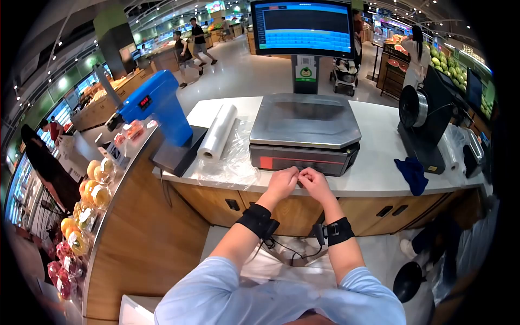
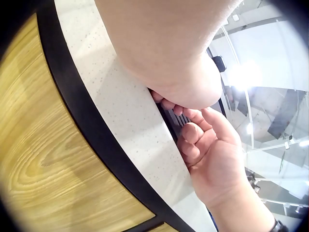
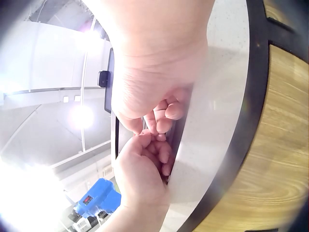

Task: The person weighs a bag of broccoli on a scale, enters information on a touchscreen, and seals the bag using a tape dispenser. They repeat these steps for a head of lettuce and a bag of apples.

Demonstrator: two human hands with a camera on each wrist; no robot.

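Observation:
My left hand (image 1: 283, 182) and right hand (image 1: 316, 182) rest at the counter's front edge, before a weighing scale (image 1: 305, 122) with a flat metal platter and a dark base. Their fingers are loosely curled, and the fingertips meet in the middle. Nothing shows between them. In the left wrist view the right hand (image 2: 219, 164) faces me with its fingers bent, while the left hand's fingers are mostly hidden behind its palm. From the right wrist, the fingertips of the left hand (image 3: 137, 169) overlap those of the right hand (image 3: 149, 92).
Left of the scale lies a plastic bag roll (image 1: 219, 130) on loose film, beside a blue machine (image 1: 160, 105) with a red display. A screen (image 1: 303, 27) stands behind. To the right are a black device with a reel (image 1: 414, 106) and a dark blue cloth (image 1: 413, 174).

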